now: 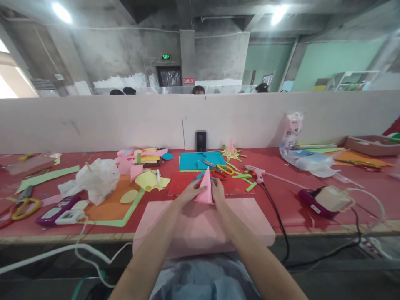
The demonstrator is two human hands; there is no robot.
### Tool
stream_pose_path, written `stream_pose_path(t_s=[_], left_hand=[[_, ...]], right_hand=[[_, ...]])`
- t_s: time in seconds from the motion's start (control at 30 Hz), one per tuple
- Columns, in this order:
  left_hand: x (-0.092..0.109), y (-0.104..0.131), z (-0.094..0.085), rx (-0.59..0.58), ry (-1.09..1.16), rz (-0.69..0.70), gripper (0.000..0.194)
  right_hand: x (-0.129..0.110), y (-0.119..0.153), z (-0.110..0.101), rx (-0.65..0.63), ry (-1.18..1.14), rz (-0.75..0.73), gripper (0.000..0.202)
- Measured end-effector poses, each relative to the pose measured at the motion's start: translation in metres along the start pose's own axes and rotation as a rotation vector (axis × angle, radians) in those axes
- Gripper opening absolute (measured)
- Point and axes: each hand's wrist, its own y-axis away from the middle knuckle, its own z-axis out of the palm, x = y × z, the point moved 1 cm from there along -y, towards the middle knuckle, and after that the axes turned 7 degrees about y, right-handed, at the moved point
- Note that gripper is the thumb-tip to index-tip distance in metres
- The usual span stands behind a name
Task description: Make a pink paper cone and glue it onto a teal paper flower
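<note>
A pink paper cone (205, 189) stands with its tip up between my two hands, above the near edge of a red sheet (179, 187). My left hand (193, 191) grips its left side, thumb across the front. Fingers of my right hand (218, 190) press against the cone's right side and partly go out of sight behind it. Some blue paper shows behind the cone, mostly covered by my hands. Under my wrists lies a pink sheet or pad (246, 216). Just beyond the hands are scissors (223, 168) with yellow and red handles, lying over blue paper (187, 161).
A pink glue gun (258, 174) with a black cord lies to the right, near green paper strips (246, 177). Purple power strips (317, 204) sit on both sides. Crumpled white plastic (100, 179) and paper scraps cover the left. A white partition (140, 121) closes off the back.
</note>
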Motion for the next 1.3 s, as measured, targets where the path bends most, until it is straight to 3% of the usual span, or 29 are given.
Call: stream_pose_path(t_s=[0.17, 0.27, 0.33, 0.4, 0.53, 0.67, 0.8, 0.9, 0.97, 1.07, 1.2, 1.27, 1.3], left_hand=[[0.005, -0.002, -0.007, 0.098, 0.148, 0.000, 0.046], [0.009, -0.007, -0.019, 0.346, 0.173, 0.133, 0.043], [0.011, -0.010, -0.027, 0.525, 0.040, 0.277, 0.045], [0.011, -0.010, -0.030, 0.603, -0.129, 0.373, 0.048], [0.003, -0.007, -0.023, 0.455, -0.402, 0.373, 0.058], [-0.005, -0.004, -0.013, 0.273, -0.569, 0.327, 0.063], [-0.006, -0.004, -0.011, 0.246, -0.600, 0.301, 0.058], [-0.004, -0.003, -0.011, 0.249, -0.639, 0.266, 0.054], [-0.002, -0.002, -0.009, 0.249, -0.642, 0.238, 0.054], [0.001, 0.001, -0.007, 0.232, -0.615, 0.221, 0.052], [0.003, 0.004, -0.004, 0.243, -0.639, 0.228, 0.050], [0.003, 0.003, -0.004, 0.257, -0.644, 0.226, 0.052], [0.003, 0.003, -0.004, 0.262, -0.637, 0.226, 0.053]], right_hand=[[0.000, -0.002, -0.003, 0.089, -0.046, 0.036, 0.025], [0.005, -0.006, -0.006, 0.189, -0.104, 0.027, 0.030], [0.009, -0.008, -0.008, 0.238, -0.126, 0.020, 0.033], [0.010, -0.009, -0.009, 0.275, -0.165, 0.012, 0.035], [0.006, -0.009, -0.010, 0.323, -0.334, 0.001, 0.035], [0.001, -0.010, -0.011, 0.271, -0.579, 0.064, 0.033], [-0.001, -0.009, -0.014, 0.227, -0.758, 0.174, 0.022], [-0.011, -0.008, -0.016, 0.113, -0.833, 0.153, 0.013], [-0.030, -0.006, -0.019, 0.010, -0.920, 0.119, 0.012], [-0.075, 0.001, -0.027, -0.072, -1.029, 0.022, 0.014], [-0.136, 0.015, -0.027, -0.293, -0.969, -0.152, 0.012], [-0.141, 0.017, -0.019, -0.340, -0.864, -0.156, 0.013], [-0.135, 0.017, -0.015, -0.298, -0.803, -0.141, 0.014]])
